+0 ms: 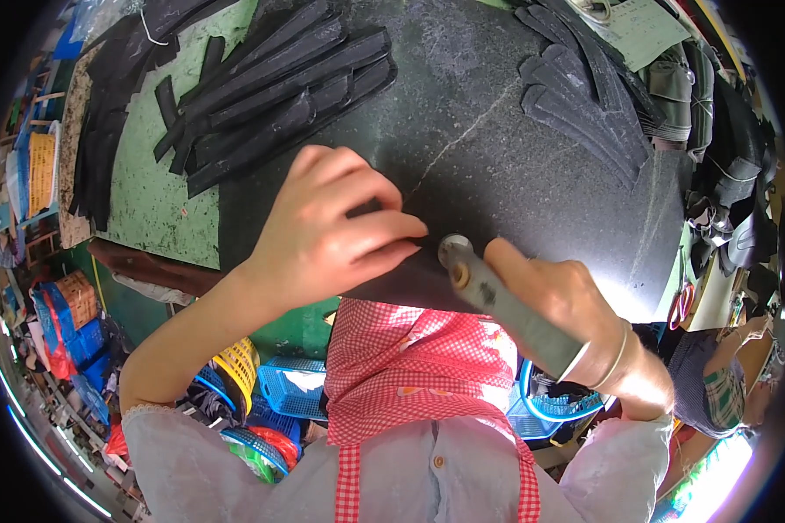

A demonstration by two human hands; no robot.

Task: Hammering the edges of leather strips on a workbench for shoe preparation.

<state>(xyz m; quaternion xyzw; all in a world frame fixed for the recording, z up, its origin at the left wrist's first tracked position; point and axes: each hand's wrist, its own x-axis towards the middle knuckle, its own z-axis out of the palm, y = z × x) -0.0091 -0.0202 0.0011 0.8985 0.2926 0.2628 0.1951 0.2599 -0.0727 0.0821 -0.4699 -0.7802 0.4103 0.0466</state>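
My left hand is just above the dark work surface, left of the middle, its fingers curled and thumb drawn in. Anything in its fingertips is dark against the dark surface, and I cannot make it out. Close to its right, my right hand is wrapped round a hammer with a grey metal head. The round face of the head points toward my left fingers, and its broad end lies over my right wrist. A brown handle end shows in the head; the rest of the handle is hidden.
Long black strips lie piled at the far left, with more grey-black strips at the far right. Rolled bundles and red-handled scissors are at the right edge. Blue baskets stand below the table's near edge.
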